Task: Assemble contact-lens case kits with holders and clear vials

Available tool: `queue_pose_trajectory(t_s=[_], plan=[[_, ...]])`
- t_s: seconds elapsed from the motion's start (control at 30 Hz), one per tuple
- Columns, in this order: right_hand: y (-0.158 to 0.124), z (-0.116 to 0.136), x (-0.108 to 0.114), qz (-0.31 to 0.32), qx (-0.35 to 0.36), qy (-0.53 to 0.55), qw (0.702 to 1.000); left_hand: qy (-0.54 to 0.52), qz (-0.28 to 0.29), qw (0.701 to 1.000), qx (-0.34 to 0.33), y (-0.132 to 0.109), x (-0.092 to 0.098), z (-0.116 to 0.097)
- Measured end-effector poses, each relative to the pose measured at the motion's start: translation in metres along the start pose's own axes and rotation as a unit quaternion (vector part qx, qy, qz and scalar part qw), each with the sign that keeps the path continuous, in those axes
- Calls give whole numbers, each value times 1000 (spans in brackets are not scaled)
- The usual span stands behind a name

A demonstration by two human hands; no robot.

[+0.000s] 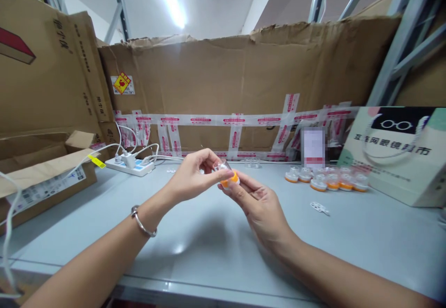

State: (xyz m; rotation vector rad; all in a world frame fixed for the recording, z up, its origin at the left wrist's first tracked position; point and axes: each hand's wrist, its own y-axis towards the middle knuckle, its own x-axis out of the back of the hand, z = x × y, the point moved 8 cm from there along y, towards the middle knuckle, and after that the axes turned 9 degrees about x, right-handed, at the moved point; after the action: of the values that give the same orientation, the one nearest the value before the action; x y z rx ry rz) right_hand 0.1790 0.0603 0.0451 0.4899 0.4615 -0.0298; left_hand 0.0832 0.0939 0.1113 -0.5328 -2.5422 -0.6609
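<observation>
Above the middle of the table, both hands meet on a small round orange-and-white piece with a clear part point(230, 179). My left hand point(195, 173) pinches its clear side, thumb laid across the top. Fingers of my right hand point(259, 201) close around the orange-and-white side from the right. The fingers cover much of the piece, so its exact kind cannot be made out. At the right stands a group of similar round pieces point(332, 182) with clear tops and orange or white bases. In front of them lies a flat white part with holes point(319, 208).
A white power strip point(130, 165) with plugs and cables lies back left, beside an open cardboard box point(52, 189). Large taped cardboard point(209, 80) walls the back. A paper bag point(393, 159) stands right, near a blurred upright panel point(313, 146). Small clear pieces point(251, 163) sit at the rear.
</observation>
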Motion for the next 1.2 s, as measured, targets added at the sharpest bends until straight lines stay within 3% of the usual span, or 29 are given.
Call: queue_pose_trajectory(t_s=[0.17,0.43,0.57,0.8,1.07,1.2], plan=[[-2,-3,6,-24,15,-38,999,-19,-19,999,37,-2,-2,11],[1,-19,-1,10,-89,52,995,-132,74,988,23,3,-5,21],[2,-18,-2,4,-100,90,991,-205,133,969,29,4,-13,27],[7,-13,2,2,-76,101,992,-236,93,967,17,0,-23,29],[6,-12,-13,102,-84,142,981,-291,126,948,19,-5,-32,29],[7,-18,-7,83,-97,140,982,-297,137,945,23,-2,-32,34]])
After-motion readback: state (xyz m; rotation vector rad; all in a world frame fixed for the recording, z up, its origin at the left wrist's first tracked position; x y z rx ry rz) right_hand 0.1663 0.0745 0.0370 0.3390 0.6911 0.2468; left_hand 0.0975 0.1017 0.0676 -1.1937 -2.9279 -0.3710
